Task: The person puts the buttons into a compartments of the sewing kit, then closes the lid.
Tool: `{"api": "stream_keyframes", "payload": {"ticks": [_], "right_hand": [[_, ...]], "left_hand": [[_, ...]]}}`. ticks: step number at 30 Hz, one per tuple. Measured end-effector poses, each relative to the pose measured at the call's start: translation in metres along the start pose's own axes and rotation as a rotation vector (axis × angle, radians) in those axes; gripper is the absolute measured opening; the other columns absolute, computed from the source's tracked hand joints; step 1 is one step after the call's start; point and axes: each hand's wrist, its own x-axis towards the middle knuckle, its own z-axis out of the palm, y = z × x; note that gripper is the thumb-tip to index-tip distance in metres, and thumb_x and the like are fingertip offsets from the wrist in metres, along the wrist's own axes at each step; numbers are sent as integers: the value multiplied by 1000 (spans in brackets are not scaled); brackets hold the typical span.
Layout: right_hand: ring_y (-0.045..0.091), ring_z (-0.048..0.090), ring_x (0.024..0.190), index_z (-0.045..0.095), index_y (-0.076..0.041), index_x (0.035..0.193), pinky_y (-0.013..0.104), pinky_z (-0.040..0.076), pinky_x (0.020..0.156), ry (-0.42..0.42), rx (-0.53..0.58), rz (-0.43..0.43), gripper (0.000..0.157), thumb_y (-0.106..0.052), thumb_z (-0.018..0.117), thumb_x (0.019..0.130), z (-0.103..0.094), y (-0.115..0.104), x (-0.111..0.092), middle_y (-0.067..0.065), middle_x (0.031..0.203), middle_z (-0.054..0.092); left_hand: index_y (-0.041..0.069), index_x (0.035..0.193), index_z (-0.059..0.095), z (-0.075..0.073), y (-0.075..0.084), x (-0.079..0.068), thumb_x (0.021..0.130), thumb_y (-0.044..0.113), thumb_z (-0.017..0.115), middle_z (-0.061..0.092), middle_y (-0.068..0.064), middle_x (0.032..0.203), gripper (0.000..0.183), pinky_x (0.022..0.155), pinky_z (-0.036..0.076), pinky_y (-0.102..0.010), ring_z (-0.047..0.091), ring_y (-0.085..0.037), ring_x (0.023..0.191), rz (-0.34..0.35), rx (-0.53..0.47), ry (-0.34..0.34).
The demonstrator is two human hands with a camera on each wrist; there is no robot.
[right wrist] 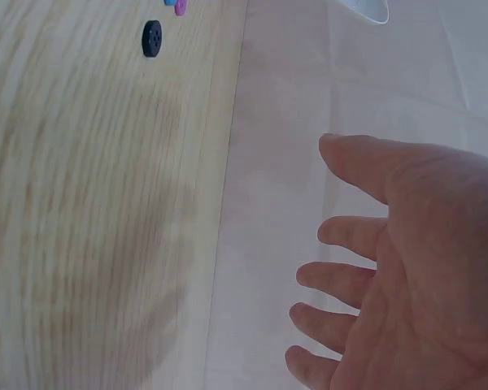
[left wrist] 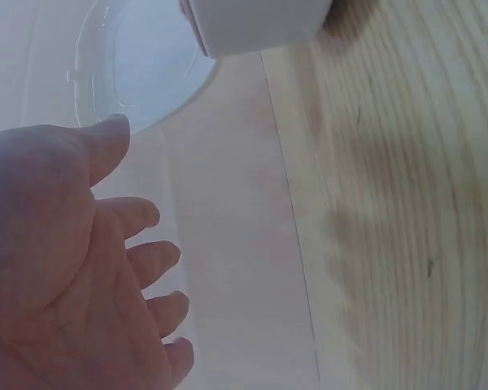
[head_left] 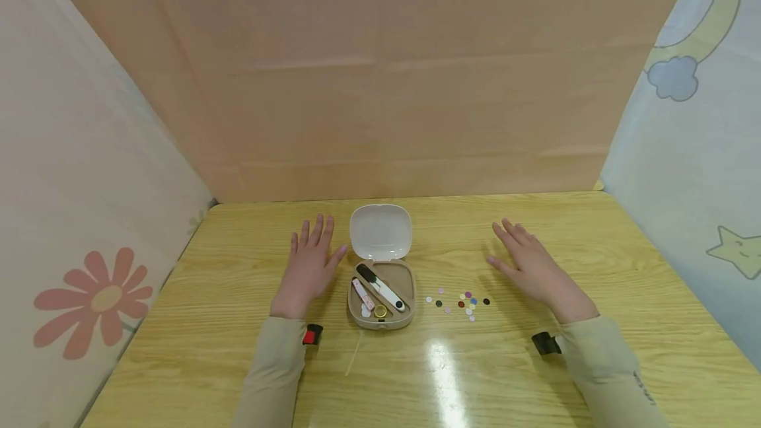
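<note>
A small beige box [head_left: 353, 312] stands with its white lid [head_left: 381, 232] raised at the back. Lying diagonally in it is a long black-and-white tool [head_left: 386, 292]. Beside that are a pink-and-white strip-shaped item [head_left: 362, 294], a round gold-rimmed piece [head_left: 380, 311] and small white pieces [head_left: 365, 310]. My left hand [head_left: 308, 274] is just left of the box, fingers spread and nothing in it. To the right, several small colored buttons [head_left: 468, 295] lie scattered, one of them a black button [right wrist: 152, 39]. My right hand [head_left: 532, 269] hovers right of them, fingers extended, holding nothing.
The wooden table [head_left: 226, 302] ends at a pinkish-brown backdrop [head_left: 380, 117]. Patterned cloth walls flank both sides, with a red flower [head_left: 95, 302] on the left. A thin pale strip [head_left: 353, 354] lies in front of the box.
</note>
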Motion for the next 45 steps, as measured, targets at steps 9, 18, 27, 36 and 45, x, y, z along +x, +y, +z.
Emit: {"api": "stream_keyframes", "payload": {"ticks": [9,18,27,36,45], "right_hand": [[49,16,136,27,3,148,66,20,104,9,13,21,68,-34,56,98,-5,-1,-3,29,150,22],[49,26,133,31,1,147,65,26,103,7,73,-11,66,-33,57,97,-6,-1,-7,28,147,28],[44,33,131,34,0,146,62,30,102,5,143,-30,64,-37,55,98,-7,-6,-12,23,145,35],[42,35,130,36,-1,144,61,33,100,9,212,-52,64,-39,55,97,-11,-10,-19,19,145,38],[43,37,128,40,-4,143,62,34,98,33,254,-65,59,-33,59,96,-13,-14,-25,18,144,40]], "left_hand": [[7,153,14,-7,2,-2,102,45,37,4,-14,157,68,112,3,-57,-3,-38,141,31,-56,-25],[6,153,13,-9,-3,-4,101,49,34,7,-16,157,70,112,3,-59,0,-40,142,73,-169,-26],[11,154,14,-11,-7,-13,101,49,36,10,-11,158,69,115,1,-50,1,-32,143,64,-296,-52],[17,155,14,-14,-16,-19,100,52,35,15,-6,157,68,114,13,-52,10,-28,143,75,-395,-69],[13,152,28,-18,-16,-26,99,49,43,25,-6,155,65,111,21,-54,20,-29,141,79,-524,-61]]}}
